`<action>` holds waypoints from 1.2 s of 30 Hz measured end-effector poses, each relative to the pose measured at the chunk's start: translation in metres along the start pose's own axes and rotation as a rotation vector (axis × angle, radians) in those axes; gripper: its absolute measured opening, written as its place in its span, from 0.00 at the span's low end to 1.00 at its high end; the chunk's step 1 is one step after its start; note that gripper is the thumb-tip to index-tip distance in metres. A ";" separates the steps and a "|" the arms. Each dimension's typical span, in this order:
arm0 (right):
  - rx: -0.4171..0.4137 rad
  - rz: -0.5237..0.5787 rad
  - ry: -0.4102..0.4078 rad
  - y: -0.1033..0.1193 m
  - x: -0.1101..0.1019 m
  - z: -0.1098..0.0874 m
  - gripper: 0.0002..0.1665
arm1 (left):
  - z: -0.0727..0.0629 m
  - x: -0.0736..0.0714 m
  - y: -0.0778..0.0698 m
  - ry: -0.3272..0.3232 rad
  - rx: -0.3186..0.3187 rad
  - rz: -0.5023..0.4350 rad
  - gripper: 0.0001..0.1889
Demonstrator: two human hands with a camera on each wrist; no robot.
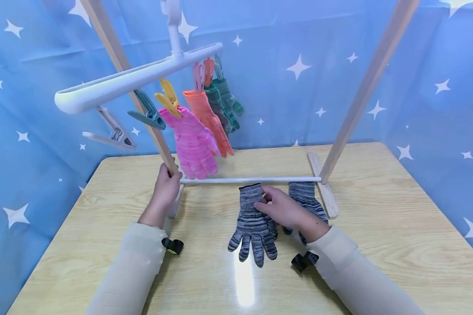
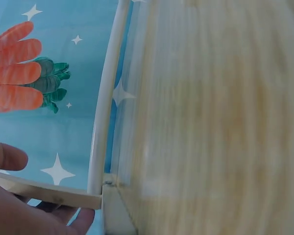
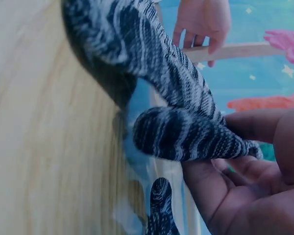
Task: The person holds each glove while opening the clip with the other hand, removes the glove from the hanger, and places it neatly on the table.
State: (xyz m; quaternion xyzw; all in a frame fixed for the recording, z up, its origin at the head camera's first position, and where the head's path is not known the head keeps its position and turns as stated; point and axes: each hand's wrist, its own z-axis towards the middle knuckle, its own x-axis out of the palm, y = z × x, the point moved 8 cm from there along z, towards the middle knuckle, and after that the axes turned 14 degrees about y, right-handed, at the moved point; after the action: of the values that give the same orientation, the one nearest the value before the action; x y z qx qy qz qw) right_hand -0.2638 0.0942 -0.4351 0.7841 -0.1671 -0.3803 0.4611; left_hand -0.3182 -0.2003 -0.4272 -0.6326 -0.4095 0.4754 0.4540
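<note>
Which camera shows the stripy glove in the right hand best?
The head view: the stripy glove, held by the right hand, shows there from cuff to fingertips. The right wrist view is closer, but the picture's top edge cuts the glove off. The left wrist view doesn't show it at all.

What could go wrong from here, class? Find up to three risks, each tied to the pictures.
The front striped glove may slip, since the right hand pinches it near one side of its cuff. The second striped glove, beside that hand, might get dragged along. Jolting the wooden post that the left hand grips could swing the pink glove.
</note>
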 end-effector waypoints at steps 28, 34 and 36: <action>0.072 0.105 -0.078 -0.018 -0.005 0.007 0.25 | 0.010 0.003 0.030 -0.077 -0.032 -0.250 0.26; 0.028 -0.102 -0.071 -0.006 -0.004 0.006 0.29 | 0.006 0.003 0.027 -0.071 -0.046 -0.234 0.27; 0.009 -0.155 -0.050 -0.004 -0.002 0.006 0.21 | 0.005 0.003 0.026 -0.065 -0.051 -0.232 0.28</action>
State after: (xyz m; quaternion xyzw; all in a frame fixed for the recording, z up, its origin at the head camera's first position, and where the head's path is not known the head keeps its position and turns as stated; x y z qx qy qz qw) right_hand -0.2697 0.0935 -0.4390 0.7870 -0.1189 -0.4334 0.4227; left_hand -0.3196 -0.2029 -0.4539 -0.5767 -0.5066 0.4292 0.4760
